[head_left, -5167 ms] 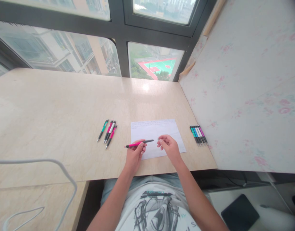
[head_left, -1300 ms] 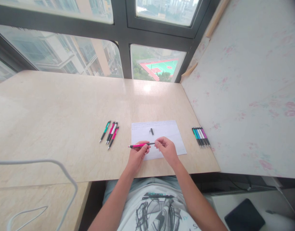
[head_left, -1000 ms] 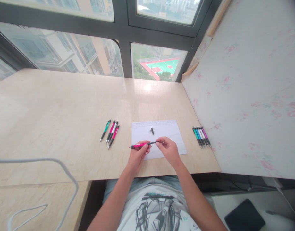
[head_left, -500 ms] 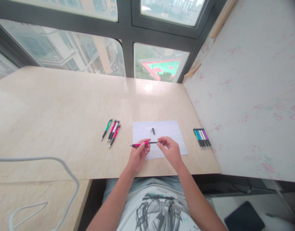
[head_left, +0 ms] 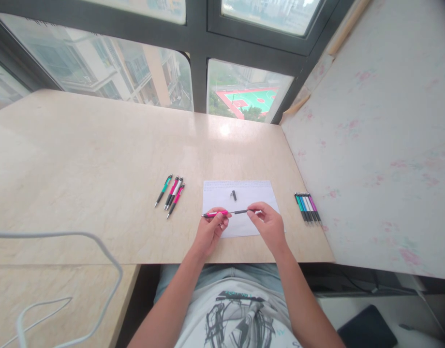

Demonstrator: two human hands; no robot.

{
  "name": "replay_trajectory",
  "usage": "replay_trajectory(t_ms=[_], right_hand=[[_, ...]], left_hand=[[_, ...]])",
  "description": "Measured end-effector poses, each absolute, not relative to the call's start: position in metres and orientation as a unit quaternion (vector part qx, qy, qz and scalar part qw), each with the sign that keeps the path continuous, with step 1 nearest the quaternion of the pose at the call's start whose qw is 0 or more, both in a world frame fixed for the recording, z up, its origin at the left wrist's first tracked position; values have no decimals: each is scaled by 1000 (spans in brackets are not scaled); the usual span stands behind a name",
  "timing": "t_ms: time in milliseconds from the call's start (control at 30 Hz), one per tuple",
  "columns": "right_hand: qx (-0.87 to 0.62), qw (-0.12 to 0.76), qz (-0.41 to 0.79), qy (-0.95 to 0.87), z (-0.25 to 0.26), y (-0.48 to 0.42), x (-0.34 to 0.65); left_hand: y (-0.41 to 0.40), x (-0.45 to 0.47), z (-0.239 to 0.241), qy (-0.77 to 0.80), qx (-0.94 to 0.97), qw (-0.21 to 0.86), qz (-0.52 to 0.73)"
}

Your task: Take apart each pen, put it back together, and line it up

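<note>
My left hand (head_left: 210, 232) pinches the pink barrel (head_left: 215, 213) of a pen, its clicker end pointing left. My right hand (head_left: 268, 225) has thumb and fingers closed on the far end of a dark ink refill (head_left: 240, 211). That refill lies in line with the barrel, and a thin lighter tip reaches toward the barrel's open end; whether it is still inside I cannot tell. Both hands hover over a sheet of paper (head_left: 240, 228) with lines of writing along its top. On the paper sits a short black pen grip (head_left: 234, 195), with a tiny metallic piece beside it.
Left of the paper lie several pens (head_left: 175, 194) in green, pink and white. A neat row of pens (head_left: 307, 209) lies at the right, near the flowered wall (head_left: 382, 145). A white cable (head_left: 110, 261) loops over the desk (head_left: 99, 159) at lower left. Windows rise behind.
My right hand has moved right with the refill, drawing more of it away from the pink barrel. My left hand still grips the barrel. The view has shifted slightly.
</note>
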State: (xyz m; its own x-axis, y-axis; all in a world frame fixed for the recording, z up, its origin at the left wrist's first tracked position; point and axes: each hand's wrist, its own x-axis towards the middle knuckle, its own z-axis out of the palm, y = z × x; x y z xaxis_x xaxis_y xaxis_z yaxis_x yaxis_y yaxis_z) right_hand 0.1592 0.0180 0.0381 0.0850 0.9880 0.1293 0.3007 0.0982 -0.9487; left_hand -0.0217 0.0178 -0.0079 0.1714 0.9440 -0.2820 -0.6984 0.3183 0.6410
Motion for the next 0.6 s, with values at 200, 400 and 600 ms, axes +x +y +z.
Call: replay_trajectory(t_ms=[200, 400, 600], right_hand=[[-588, 482, 344, -551, 40, 19, 171], [-639, 495, 337, -482, 12, 34, 188], [-692, 404, 236, -549, -15, 65, 170]], left_hand=[[17, -23, -6, 330, 167, 741, 561], [18, -22, -9, 332, 172, 741, 558], [19, -21, -12, 334, 177, 744, 551]])
